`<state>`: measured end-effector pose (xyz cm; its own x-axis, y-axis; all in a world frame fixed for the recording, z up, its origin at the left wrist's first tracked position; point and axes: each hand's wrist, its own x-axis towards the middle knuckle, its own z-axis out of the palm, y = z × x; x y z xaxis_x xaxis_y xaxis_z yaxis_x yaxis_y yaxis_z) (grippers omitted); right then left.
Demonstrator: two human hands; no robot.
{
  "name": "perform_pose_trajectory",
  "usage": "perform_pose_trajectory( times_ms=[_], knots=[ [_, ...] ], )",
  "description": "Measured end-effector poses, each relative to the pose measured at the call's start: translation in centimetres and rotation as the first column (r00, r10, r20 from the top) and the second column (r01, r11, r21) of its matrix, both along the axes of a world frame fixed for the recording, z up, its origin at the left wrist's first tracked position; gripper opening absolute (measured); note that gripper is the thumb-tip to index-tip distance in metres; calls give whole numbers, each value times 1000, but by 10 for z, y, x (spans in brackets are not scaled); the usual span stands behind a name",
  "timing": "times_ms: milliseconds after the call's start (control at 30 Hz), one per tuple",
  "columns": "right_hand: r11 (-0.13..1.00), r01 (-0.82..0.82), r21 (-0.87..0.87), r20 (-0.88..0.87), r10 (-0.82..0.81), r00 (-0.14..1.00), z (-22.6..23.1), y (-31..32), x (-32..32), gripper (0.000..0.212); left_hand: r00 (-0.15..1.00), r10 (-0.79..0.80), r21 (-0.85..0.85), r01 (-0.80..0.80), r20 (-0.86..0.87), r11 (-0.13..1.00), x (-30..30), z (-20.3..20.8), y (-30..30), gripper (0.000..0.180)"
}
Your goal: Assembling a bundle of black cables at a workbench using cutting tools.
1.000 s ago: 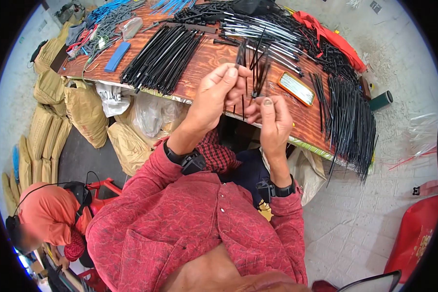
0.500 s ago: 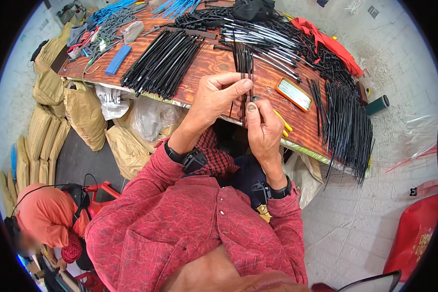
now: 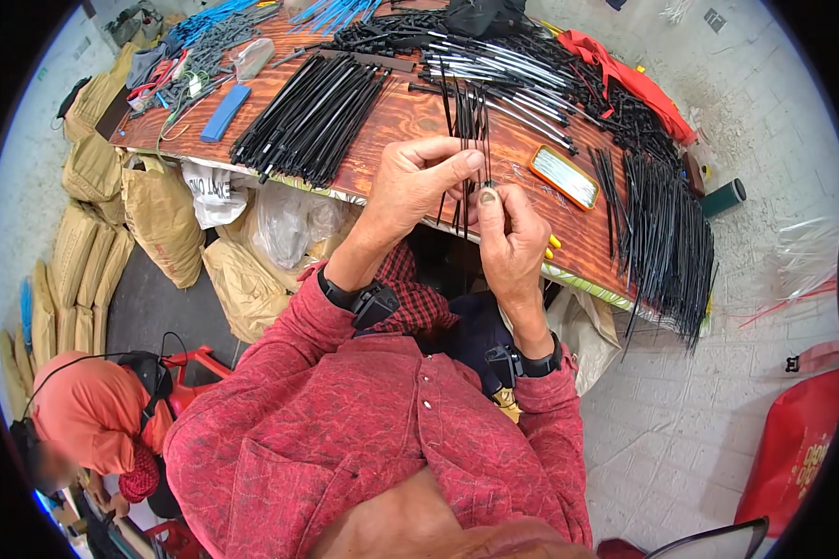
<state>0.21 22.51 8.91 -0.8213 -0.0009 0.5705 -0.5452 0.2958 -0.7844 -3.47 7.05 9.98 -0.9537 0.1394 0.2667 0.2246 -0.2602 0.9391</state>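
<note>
Several thin black cable ties (image 3: 473, 112) stand upright in front of me over the table's near edge. My left hand (image 3: 418, 186) is closed, pinching them between thumb and fingers around their middle. Just to the right and slightly lower, my right hand (image 3: 515, 235) is closed too, its thumb and curled forefinger pinching a tie from the same bunch. The exact spot under the right fingertips is hidden. Behind my right hand a bit of a yellow-handled tool (image 3: 554, 246) shows on the table.
The wooden table (image 3: 418, 121) carries a thick row of black ties (image 3: 312, 121), a blue block (image 3: 225, 114) and an orange-rimmed tin (image 3: 565, 177). Thin black ties (image 3: 667, 242) overhang its right edge. Brown sacks (image 3: 163, 219) stand left; another person (image 3: 89, 410) is at lower left.
My right hand has shifted slightly right, drawing a tie a little apart from the bunch. The ties in my left hand have fanned out a bit; that hand stays in place.
</note>
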Motion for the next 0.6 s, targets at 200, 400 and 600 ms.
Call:
perform_pose_trajectory(
  times_ms=[200,400,600],
  knots=[
    [998,-3,59,11,3,1000,-5,3,-5,19,999,-31,-9,31,26,999,2,4,-1,27],
    [988,-11,153,4,11,1000,-2,-9,-6,31,996,-39,45,36,75,998,4,6,-3,25],
    [940,-264,218,93,249,964,-20,-1,-7,40,992,-122,207,112,32,972,-5,6,-26,29]
  ],
)
